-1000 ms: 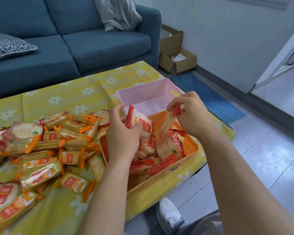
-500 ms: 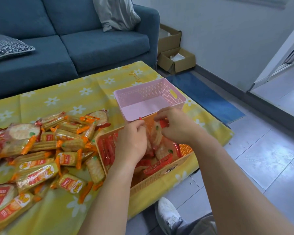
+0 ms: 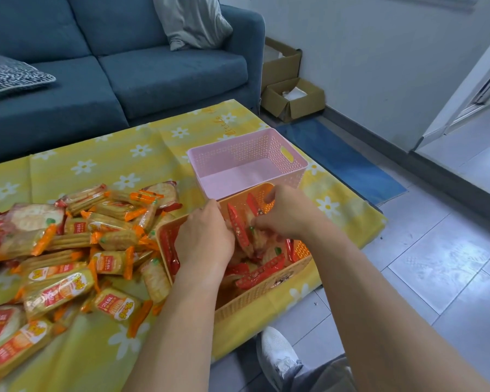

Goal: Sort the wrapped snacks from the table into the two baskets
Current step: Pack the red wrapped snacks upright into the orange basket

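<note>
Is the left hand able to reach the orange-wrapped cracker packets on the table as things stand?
Probably yes. The left hand is in the orange plastic basket, and the orange-wrapped cracker packets lie uncovered just left of it. Only the basket's low wall stands between, so the hand would lift over it.

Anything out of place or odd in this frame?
Nothing spilled or damaged. The orange woven plastic basket sits askew by the near edge of the yellow daisy tablecloth, one corner close to the drop. The pink perforated plastic basket behind it holds nothing, while orange-wrapped snack packs lie heaped beside them.
</note>
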The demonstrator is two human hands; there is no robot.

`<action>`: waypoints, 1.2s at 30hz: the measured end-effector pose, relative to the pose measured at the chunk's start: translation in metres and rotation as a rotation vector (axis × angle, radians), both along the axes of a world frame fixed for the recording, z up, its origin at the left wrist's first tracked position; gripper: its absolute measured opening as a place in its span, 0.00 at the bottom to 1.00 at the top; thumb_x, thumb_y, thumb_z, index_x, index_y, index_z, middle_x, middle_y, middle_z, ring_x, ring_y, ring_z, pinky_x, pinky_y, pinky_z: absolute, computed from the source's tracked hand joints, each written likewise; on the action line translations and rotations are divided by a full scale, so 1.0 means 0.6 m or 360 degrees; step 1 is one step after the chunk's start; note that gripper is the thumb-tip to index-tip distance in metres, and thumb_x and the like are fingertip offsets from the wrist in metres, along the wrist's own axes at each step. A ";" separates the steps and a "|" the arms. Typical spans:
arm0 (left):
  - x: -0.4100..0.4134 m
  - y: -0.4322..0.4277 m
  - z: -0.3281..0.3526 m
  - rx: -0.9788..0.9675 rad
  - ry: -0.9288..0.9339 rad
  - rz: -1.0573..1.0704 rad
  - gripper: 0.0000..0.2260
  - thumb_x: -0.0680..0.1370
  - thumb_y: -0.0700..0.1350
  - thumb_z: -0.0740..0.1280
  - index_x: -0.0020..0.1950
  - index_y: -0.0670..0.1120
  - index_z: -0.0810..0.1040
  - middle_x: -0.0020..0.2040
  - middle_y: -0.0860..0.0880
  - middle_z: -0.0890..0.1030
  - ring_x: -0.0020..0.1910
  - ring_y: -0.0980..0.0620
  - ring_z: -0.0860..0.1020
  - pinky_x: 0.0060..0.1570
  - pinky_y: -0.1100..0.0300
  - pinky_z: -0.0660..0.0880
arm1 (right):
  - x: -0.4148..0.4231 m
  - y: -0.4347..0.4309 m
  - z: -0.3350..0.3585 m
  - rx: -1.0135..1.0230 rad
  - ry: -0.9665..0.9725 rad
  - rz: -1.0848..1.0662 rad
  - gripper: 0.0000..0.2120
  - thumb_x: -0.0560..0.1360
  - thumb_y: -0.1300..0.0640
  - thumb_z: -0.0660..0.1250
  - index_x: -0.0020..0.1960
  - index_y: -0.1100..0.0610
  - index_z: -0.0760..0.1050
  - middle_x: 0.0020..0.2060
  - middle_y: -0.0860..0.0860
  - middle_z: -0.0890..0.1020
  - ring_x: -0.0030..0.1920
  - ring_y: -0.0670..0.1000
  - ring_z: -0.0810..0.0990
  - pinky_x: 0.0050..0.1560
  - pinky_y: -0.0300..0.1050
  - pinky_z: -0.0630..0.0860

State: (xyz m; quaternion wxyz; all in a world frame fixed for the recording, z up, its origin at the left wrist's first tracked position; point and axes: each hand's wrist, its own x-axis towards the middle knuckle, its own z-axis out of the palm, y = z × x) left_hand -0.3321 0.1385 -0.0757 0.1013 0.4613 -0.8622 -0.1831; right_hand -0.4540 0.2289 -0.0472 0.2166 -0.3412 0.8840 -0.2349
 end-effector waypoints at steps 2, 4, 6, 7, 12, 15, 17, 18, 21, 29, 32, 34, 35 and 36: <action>0.000 -0.002 -0.002 0.0032 0.0044 0.0004 0.11 0.78 0.46 0.68 0.61 0.52 0.75 0.54 0.47 0.81 0.54 0.41 0.80 0.44 0.53 0.72 | 0.004 -0.003 -0.002 -0.0037 0.0021 0.0032 0.16 0.72 0.58 0.73 0.51 0.71 0.78 0.42 0.65 0.84 0.38 0.64 0.83 0.41 0.61 0.81; 0.002 -0.002 0.000 0.0074 0.0207 0.0024 0.08 0.77 0.45 0.68 0.55 0.54 0.76 0.48 0.51 0.82 0.49 0.44 0.81 0.41 0.53 0.75 | 0.007 -0.007 -0.008 -0.0091 0.0024 0.0047 0.14 0.71 0.59 0.71 0.48 0.70 0.79 0.41 0.64 0.84 0.37 0.63 0.82 0.40 0.59 0.81; 0.003 -0.003 0.007 0.0110 0.0480 0.0055 0.05 0.77 0.45 0.69 0.50 0.53 0.77 0.40 0.55 0.81 0.44 0.49 0.80 0.40 0.55 0.76 | 0.012 -0.011 -0.016 -0.0076 0.0026 0.0062 0.11 0.71 0.60 0.69 0.47 0.69 0.80 0.39 0.64 0.84 0.40 0.64 0.82 0.36 0.53 0.80; 0.002 -0.003 0.010 0.0117 0.0598 0.0059 0.03 0.77 0.46 0.69 0.48 0.54 0.78 0.38 0.55 0.80 0.43 0.50 0.79 0.39 0.56 0.75 | 0.014 -0.012 -0.019 -0.0025 0.0038 0.0092 0.09 0.71 0.61 0.67 0.45 0.67 0.80 0.37 0.63 0.83 0.39 0.63 0.80 0.33 0.49 0.76; -0.002 -0.004 -0.001 0.0243 0.0397 -0.0144 0.15 0.77 0.67 0.62 0.54 0.59 0.78 0.46 0.56 0.79 0.48 0.49 0.78 0.43 0.52 0.77 | 0.005 -0.012 -0.020 0.0081 0.0110 0.0133 0.10 0.75 0.61 0.62 0.40 0.61 0.79 0.32 0.54 0.79 0.36 0.57 0.79 0.33 0.47 0.75; -0.003 -0.008 -0.009 0.0173 0.0189 -0.0099 0.18 0.73 0.64 0.71 0.58 0.60 0.73 0.50 0.56 0.77 0.51 0.49 0.77 0.43 0.52 0.77 | -0.014 -0.003 -0.005 -0.0065 0.0355 -0.0059 0.17 0.74 0.63 0.60 0.56 0.55 0.82 0.49 0.52 0.85 0.47 0.56 0.83 0.45 0.54 0.83; -0.002 -0.011 -0.011 0.0135 0.0156 -0.0035 0.19 0.74 0.59 0.73 0.60 0.59 0.71 0.51 0.54 0.78 0.53 0.48 0.77 0.42 0.52 0.77 | -0.020 0.008 -0.003 0.0077 0.0473 0.0021 0.23 0.73 0.65 0.63 0.65 0.50 0.79 0.56 0.50 0.84 0.53 0.54 0.83 0.49 0.54 0.84; -0.001 -0.011 -0.012 0.0119 0.0166 -0.0028 0.18 0.74 0.57 0.73 0.60 0.59 0.70 0.51 0.54 0.77 0.53 0.47 0.77 0.42 0.51 0.77 | -0.019 0.013 -0.005 0.0225 0.0456 0.0122 0.25 0.73 0.64 0.66 0.68 0.49 0.77 0.58 0.50 0.83 0.56 0.54 0.82 0.51 0.54 0.83; -0.003 -0.006 -0.010 -0.0041 0.0265 -0.0211 0.15 0.77 0.50 0.72 0.62 0.60 0.74 0.52 0.53 0.75 0.55 0.48 0.75 0.47 0.53 0.76 | -0.010 0.024 -0.009 0.0554 0.0429 0.0310 0.29 0.72 0.63 0.72 0.71 0.49 0.73 0.59 0.50 0.82 0.58 0.56 0.81 0.51 0.52 0.82; -0.003 -0.004 -0.012 0.0035 0.0072 -0.0504 0.11 0.81 0.51 0.63 0.58 0.60 0.82 0.57 0.55 0.72 0.60 0.48 0.69 0.60 0.54 0.69 | -0.008 0.017 0.007 0.0375 0.0549 0.0223 0.07 0.71 0.60 0.70 0.49 0.55 0.81 0.43 0.51 0.82 0.42 0.55 0.82 0.42 0.51 0.83; 0.003 -0.010 -0.005 0.0090 0.0180 -0.0521 0.12 0.81 0.47 0.65 0.61 0.60 0.81 0.57 0.54 0.75 0.60 0.48 0.72 0.60 0.52 0.72 | -0.008 0.006 0.006 0.0200 0.0611 0.0076 0.09 0.72 0.54 0.69 0.36 0.57 0.74 0.32 0.51 0.74 0.34 0.55 0.76 0.31 0.47 0.76; 0.008 -0.009 0.002 0.0156 0.0249 -0.0516 0.11 0.79 0.47 0.67 0.60 0.59 0.81 0.54 0.54 0.76 0.58 0.49 0.74 0.57 0.51 0.74 | -0.002 -0.004 -0.005 0.0168 0.0630 -0.0032 0.15 0.72 0.57 0.67 0.32 0.55 0.63 0.29 0.51 0.66 0.32 0.57 0.69 0.26 0.43 0.63; 0.013 -0.007 0.008 0.0167 0.0246 -0.0504 0.10 0.78 0.47 0.69 0.57 0.59 0.81 0.53 0.54 0.77 0.56 0.50 0.75 0.54 0.52 0.75 | 0.002 -0.009 -0.012 0.0159 0.0623 -0.0058 0.16 0.72 0.60 0.66 0.32 0.55 0.61 0.29 0.51 0.66 0.33 0.57 0.69 0.26 0.42 0.60; 0.017 -0.006 0.014 0.0170 0.0222 -0.0497 0.08 0.77 0.47 0.70 0.54 0.59 0.81 0.51 0.55 0.77 0.54 0.51 0.76 0.51 0.53 0.75 | 0.005 -0.016 -0.019 0.0127 0.0579 -0.0071 0.16 0.71 0.61 0.66 0.32 0.55 0.61 0.30 0.52 0.68 0.34 0.58 0.71 0.26 0.42 0.59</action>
